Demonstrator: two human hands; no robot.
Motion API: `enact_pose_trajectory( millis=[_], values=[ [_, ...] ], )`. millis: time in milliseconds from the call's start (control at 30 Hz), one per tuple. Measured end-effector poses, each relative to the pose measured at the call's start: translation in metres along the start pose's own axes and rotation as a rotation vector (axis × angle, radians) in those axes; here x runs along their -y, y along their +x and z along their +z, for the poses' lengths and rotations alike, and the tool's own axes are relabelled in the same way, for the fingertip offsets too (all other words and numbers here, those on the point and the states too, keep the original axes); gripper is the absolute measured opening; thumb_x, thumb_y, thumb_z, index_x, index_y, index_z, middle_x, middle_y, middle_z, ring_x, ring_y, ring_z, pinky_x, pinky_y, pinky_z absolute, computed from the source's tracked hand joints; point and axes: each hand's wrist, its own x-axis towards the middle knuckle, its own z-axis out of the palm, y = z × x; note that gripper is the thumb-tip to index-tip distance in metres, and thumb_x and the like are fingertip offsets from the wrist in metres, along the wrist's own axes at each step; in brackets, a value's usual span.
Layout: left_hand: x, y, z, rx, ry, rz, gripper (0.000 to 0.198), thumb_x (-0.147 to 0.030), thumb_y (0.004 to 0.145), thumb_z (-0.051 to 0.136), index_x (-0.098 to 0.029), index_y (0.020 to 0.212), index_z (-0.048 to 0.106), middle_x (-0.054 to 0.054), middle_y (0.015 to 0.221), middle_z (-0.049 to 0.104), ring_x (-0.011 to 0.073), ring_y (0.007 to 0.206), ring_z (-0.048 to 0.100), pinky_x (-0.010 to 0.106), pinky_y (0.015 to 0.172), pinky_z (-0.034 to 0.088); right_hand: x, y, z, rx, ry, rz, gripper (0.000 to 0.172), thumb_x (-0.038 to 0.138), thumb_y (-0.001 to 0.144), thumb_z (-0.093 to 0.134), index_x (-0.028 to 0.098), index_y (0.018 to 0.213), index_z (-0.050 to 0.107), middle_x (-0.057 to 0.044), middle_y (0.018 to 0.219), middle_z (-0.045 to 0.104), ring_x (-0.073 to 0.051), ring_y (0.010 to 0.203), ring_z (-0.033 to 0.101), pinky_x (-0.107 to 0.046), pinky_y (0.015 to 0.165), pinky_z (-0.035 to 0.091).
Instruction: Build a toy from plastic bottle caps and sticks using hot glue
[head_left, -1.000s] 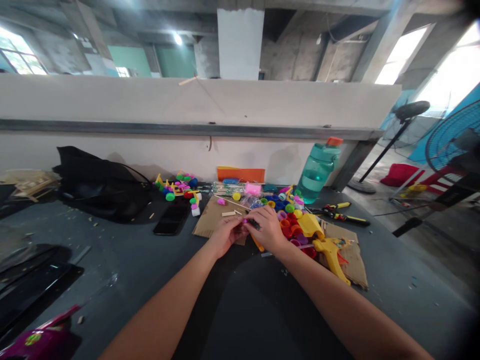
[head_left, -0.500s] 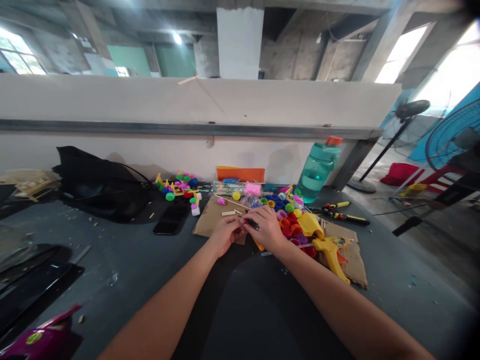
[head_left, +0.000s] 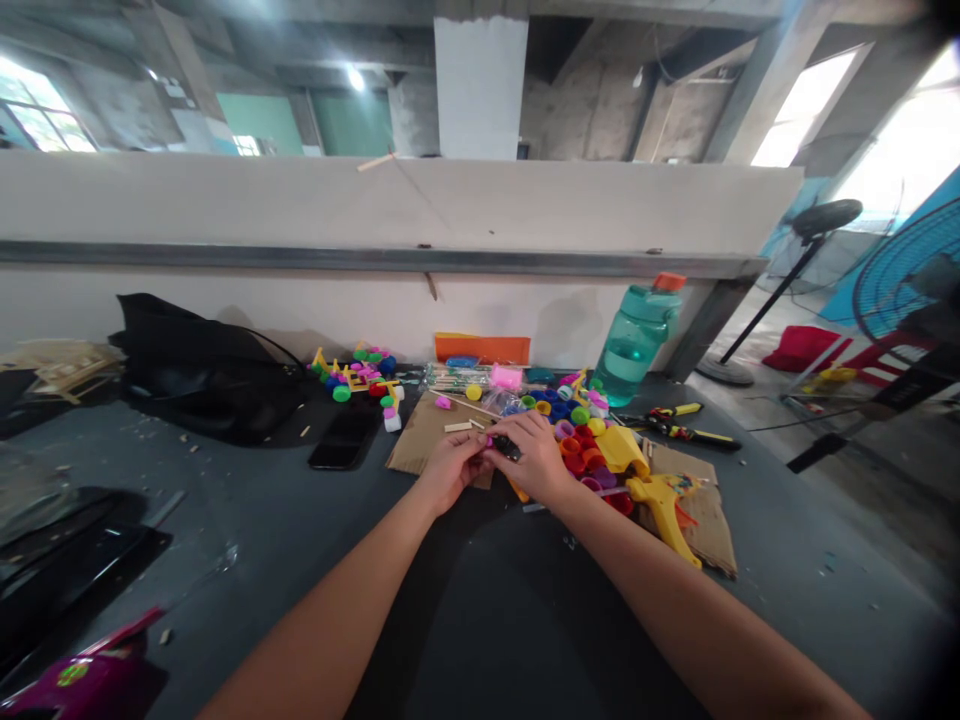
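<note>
My left hand [head_left: 448, 470] is closed, fingertips pinching a small pink piece [head_left: 491, 440]. My right hand [head_left: 536, 458] meets it fingertip to fingertip, curled round a small dark object [head_left: 508, 448] whose kind I cannot make out. Both hands are over the near edge of a cardboard sheet [head_left: 409, 440], where short wooden sticks [head_left: 458, 427] lie. Just right of my right hand are several coloured bottle caps [head_left: 574, 462] in red, orange, blue and purple. A yellow glue gun [head_left: 664, 510] rests on a second cardboard piece [head_left: 716, 535].
A teal bottle [head_left: 634, 345] stands at the back right, with pliers [head_left: 690, 430] before it. To the left are a phone [head_left: 341, 440], a black bag [head_left: 202, 370] and small colourful cap models [head_left: 356, 375]. A purple tool [head_left: 94, 675] lies front left. The white partition [head_left: 337, 305] borders the back.
My hands stay almost in place, still fingertip to fingertip. More of the pink piece and of the dark object shows between them now. A small thing against the partition has changed its look.
</note>
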Motion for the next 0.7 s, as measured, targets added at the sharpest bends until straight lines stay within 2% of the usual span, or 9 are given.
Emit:
enact_pose_trajectory(
  millis=[233, 367, 567, 700],
  values=[
    [-0.0013, -0.0014, 0.0008, 0.012, -0.003, -0.016, 0.022, -0.031, 0.066, 0.075, -0.011, 0.071, 0.065, 0.001, 0.062, 0.061, 0.009, 0.059, 0.057, 0.024, 0.063, 0.052, -0.0034, 0.0, 0.0018, -0.032, 0.006, 0.018, 0.011, 0.03, 0.081, 0.061, 0.023, 0.088, 0.067, -0.004, 0.087, 0.067, -0.02, 0.088, 0.055, -0.037, 0.08, 0.04],
    [-0.0018, -0.0024, 0.0005, 0.04, 0.005, -0.032, 0.021, -0.028, 0.065, 0.076, -0.011, 0.072, 0.066, 0.001, 0.064, 0.062, 0.0093, 0.062, 0.058, 0.024, 0.065, 0.052, -0.003, 0.0003, 0.0013, -0.034, -0.003, 0.04, 0.009, 0.029, 0.08, 0.062, 0.022, 0.084, 0.066, -0.004, 0.085, 0.066, -0.021, 0.088, 0.055, -0.036, 0.079, 0.04],
    [-0.0009, -0.0019, -0.0001, 0.019, -0.01, -0.016, 0.02, -0.026, 0.063, 0.077, -0.011, 0.07, 0.066, 0.001, 0.065, 0.062, 0.0083, 0.061, 0.057, 0.022, 0.063, 0.051, 0.0016, 0.0005, -0.0001, -0.018, 0.004, 0.011, 0.016, 0.032, 0.078, 0.064, 0.023, 0.092, 0.066, -0.005, 0.09, 0.066, -0.021, 0.091, 0.055, -0.037, 0.08, 0.04],
    [-0.0024, -0.0031, 0.0023, 0.003, -0.016, -0.019, 0.02, -0.026, 0.063, 0.077, -0.01, 0.069, 0.066, 0.001, 0.064, 0.062, 0.009, 0.06, 0.057, 0.024, 0.063, 0.052, -0.0003, 0.0001, 0.0012, -0.031, 0.023, 0.01, 0.011, 0.03, 0.081, 0.061, 0.023, 0.087, 0.067, -0.004, 0.089, 0.066, -0.02, 0.089, 0.055, -0.037, 0.08, 0.04]
  ],
)
